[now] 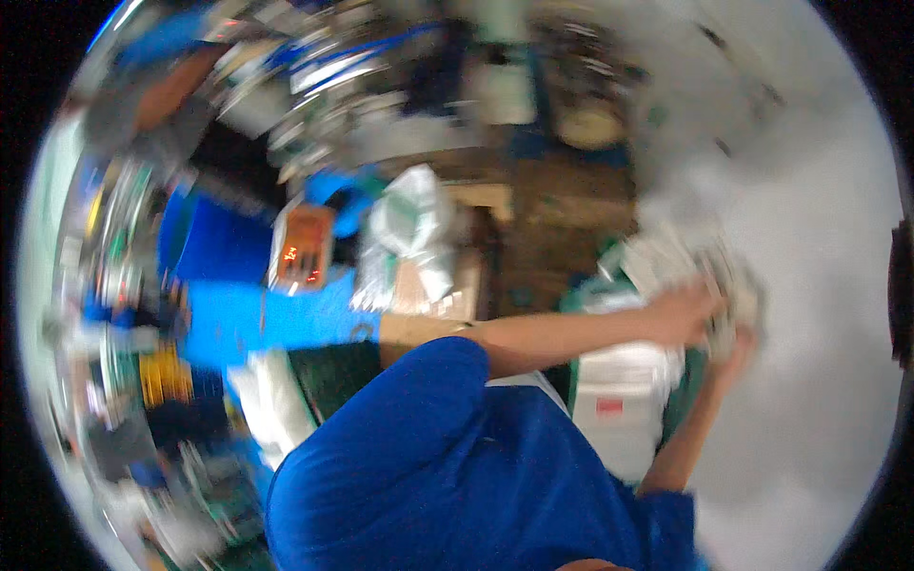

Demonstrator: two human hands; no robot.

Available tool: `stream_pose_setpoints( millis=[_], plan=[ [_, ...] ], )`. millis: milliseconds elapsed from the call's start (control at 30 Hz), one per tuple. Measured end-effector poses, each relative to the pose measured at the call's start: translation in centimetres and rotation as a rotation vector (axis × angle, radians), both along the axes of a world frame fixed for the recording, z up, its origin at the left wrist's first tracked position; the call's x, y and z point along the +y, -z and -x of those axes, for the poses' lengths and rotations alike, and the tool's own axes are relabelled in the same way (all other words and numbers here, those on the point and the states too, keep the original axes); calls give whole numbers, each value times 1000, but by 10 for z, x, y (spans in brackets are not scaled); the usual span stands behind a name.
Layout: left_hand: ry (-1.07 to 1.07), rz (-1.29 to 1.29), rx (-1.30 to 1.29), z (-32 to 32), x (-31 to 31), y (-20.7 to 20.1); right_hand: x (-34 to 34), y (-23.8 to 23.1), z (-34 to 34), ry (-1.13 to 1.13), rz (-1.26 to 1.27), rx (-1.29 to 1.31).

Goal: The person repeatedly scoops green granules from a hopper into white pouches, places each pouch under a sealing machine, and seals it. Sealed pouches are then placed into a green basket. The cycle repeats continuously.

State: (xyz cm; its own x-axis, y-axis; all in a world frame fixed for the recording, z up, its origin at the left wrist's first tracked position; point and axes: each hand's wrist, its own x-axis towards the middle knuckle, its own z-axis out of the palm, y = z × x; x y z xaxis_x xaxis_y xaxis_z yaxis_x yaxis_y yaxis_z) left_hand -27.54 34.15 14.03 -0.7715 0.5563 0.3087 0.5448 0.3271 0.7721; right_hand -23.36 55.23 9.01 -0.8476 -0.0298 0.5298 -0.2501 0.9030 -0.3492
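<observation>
Inspector A: State position and alignment of the item in hand.

Inspector B: A pale bundle (743,290), at the person's right, just beyond the far right corner of the white container (624,443) with the red label (609,407). Its long axis appears to run from the far side back toward the person, tilted slightly right at the near end. A pale flat piece (657,257) fans out leftward; whether it belongs to the bundle cannot be determined.

A: Hands?

B: Left arm stretched across to the right, nearly straight; left hand (685,312) clamped on the bundle's left side. Right forearm angled up and outward; right hand (733,350) clamped on the near end. The hands are near each other.

A: Limitations?

B: Motion blur throughout. Individual fingers cannot be separated, nor the bundle's material identified. The blue shirt (409,466) is cut off by the lower edge. The left arm crosses before the container's far portion. Contact between bundle and container: not determinable.
</observation>
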Motion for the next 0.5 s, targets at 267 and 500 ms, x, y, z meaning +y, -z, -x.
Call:
stream_pose_setpoints(
  millis=[267, 500],
  plan=[
    [-179, 426, -483, -162, -229, 93, -45, 146, -86, -185, 55, -1171],
    [-1858, -27, -884, -369, -366, 141, -321, 79, -29, -1112, -349, -1055]
  ],
)
